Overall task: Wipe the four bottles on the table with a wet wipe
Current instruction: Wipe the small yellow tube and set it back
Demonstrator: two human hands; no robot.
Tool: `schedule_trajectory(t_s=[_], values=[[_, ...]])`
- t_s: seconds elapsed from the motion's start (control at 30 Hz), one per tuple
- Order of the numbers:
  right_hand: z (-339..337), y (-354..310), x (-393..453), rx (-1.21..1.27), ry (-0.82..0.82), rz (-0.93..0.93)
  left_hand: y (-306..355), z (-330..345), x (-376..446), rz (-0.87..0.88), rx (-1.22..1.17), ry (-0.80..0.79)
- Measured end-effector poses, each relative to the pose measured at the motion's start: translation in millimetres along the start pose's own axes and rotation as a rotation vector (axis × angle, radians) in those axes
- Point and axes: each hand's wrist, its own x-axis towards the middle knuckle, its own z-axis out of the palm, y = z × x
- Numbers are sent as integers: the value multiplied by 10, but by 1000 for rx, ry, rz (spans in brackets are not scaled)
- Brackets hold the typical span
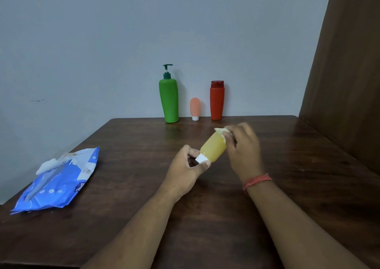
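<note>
A small yellow bottle (pixel 213 148) with a white cap is held tilted above the table's middle. My left hand (pixel 188 170) pinches it by the cap end. My right hand (pixel 242 147) grips a white wet wipe (pixel 221 130) pressed against the bottle's rounded far end. Against the wall at the table's back stand a tall green pump bottle (pixel 169 100), a small pink tube bottle (pixel 195 108) on its white cap, and a red bottle (pixel 217 101) with a red cap.
A blue wet-wipe pack (pixel 61 178) lies near the left edge of the dark wooden table (pixel 133 145), with a white wipe sticking out of its top. A brown wooden panel (pixel 349 73) rises along the right side.
</note>
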Motion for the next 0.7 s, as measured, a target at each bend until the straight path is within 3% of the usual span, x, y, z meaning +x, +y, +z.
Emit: schedule_trajectory(t_s=[0.07,0.3,0.37,0.5,0.63,0.7], values=[[-29,50,-11,-52,-24,49,-10,1,9,-2,-14,-11],[106,-143,-170,47,-390,-211,14,-81,21,-39,-364,123],[137,-136,-171,56,-352,-196,9,-94,20,-49,-412,98],[79,-51,-99,90,-103,0,34,-40,-6,-40,-365,15],[55,-57,-155,117,-262,-17,49,-56,-3,-42,-377,37],[66,-61,-143,130,-261,9,49,-81,-15,-31,-314,34]])
